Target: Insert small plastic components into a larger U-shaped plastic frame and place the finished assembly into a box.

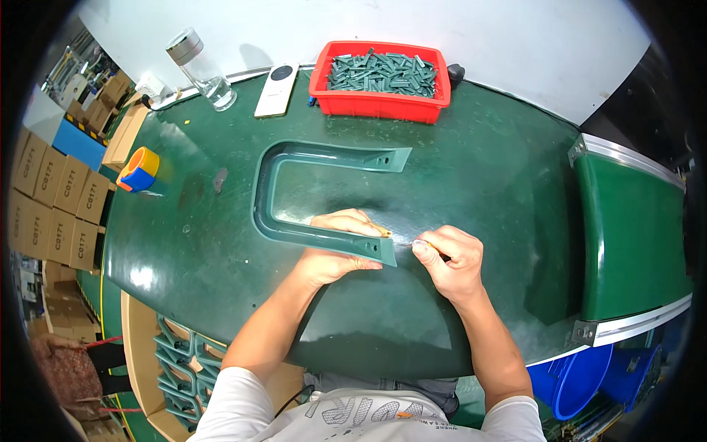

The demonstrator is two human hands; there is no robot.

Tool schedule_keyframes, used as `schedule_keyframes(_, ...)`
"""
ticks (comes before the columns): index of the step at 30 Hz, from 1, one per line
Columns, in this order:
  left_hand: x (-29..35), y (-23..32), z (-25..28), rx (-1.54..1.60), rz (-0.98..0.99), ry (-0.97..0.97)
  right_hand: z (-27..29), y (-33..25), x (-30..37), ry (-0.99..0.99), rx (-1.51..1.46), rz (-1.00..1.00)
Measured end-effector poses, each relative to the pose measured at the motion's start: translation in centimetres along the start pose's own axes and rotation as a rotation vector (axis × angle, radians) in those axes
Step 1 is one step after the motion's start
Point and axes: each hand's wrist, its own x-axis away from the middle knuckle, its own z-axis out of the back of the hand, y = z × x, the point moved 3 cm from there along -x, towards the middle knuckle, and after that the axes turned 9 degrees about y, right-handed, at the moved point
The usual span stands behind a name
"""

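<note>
Your left hand lies flat across the near arm of the green U-shaped plastic frame, fingers spread and pressing it onto the green table. Your right hand is clenched around a thin tool; only a sliver of it shows, so you cannot tell from here whether it is a blade or a pick. Its tip sits right at the cut end of that near arm, just beside your left fingertips.

That closeness is the main risk. If the tip slips off the edge of the plastic, it would likely travel toward your left fingers, since they sit in its line. A slip could also score the face of the frame. The frame is held down at one arm only, so a hard push might swing the far arm sideways across the smooth table.

Further out, the far arm of the frame lies free, well apart from both hands. Beyond it, at the back edge, stand a red bin of small green parts, a white remote-like device and a clear bottle with a metal cap. A frame that swings wide could knock these. A yellow and blue tape roll sits off to your left.
</note>
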Motion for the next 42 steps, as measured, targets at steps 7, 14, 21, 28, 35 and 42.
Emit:
schedule_keyframes(7,0.1,0.6,-2.3,0.040,0.015,-0.135,0.2,0.4,-0.3,0.062,0.013,-0.099)
schedule_keyframes(14,0.1,0.0,-0.5,0.002,0.028,-0.065,0.8,0.0,-0.3,-0.088,-0.147,-0.156)
schedule_keyframes(21,0.1,-0.3,-0.4,0.016,0.012,-0.068,0.1,0.3,0.0,-0.178,-0.130,-0.086)
schedule_keyframes(28,0.1,0.0,-0.5,0.037,0.015,-0.058,0.2,0.1,0.0,-0.188,-0.166,-0.101)
schedule_keyframes(35,0.2,-0.3,-0.1,0.006,0.004,-0.041,0.1,0.0,-0.1,-0.290,-0.180,-0.080)
schedule_keyframes(42,0.5,-0.5,0.4,0.092,0.161,0.078,-0.6,-0.7,0.3,-0.405,-0.131,0.092)
